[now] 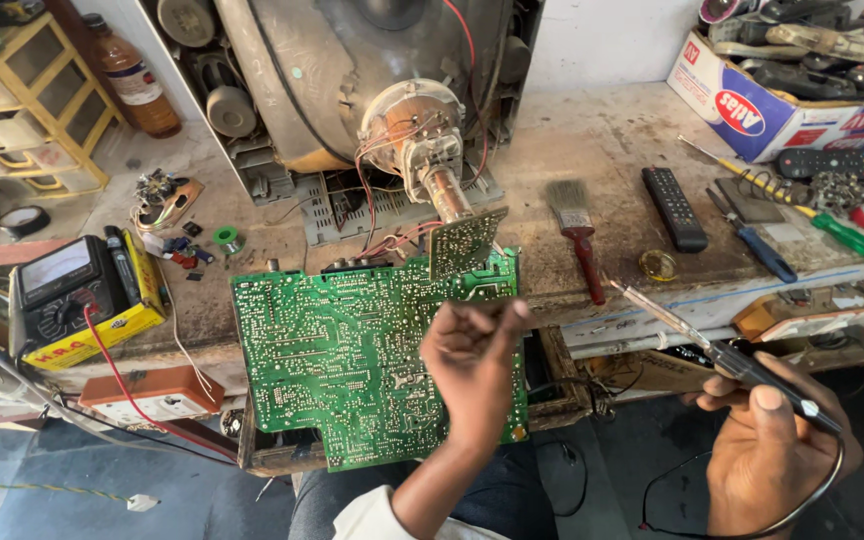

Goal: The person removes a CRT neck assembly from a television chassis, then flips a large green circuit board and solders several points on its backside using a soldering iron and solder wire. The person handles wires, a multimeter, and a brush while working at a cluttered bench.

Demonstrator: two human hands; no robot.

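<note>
left hand (472,360) pinched over circuit board (342,350), right hand (767,440) gripping soldering iron (722,350)

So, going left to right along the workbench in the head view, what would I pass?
Yellow drawer rack → analog multimeter → green circuit board → left hand → paintbrush → black remote → soldering iron in the right hand → green-handled screwdriver.

Green circuit board (342,360) w/ dense silver solder-dot pattern. Paintbrush (579,235): red handle, grey bristles. Multimeter (62,290) black, in yellow case. Screwdrivers: one green-handled (847,236), one blue (764,253). Remotes (674,207) black. Soldering iron (742,365): black grip, silver shaft. Table (592,150) grubby grey-brown. Cardboard box (752,110) white/blue w/ red ovals.
</note>
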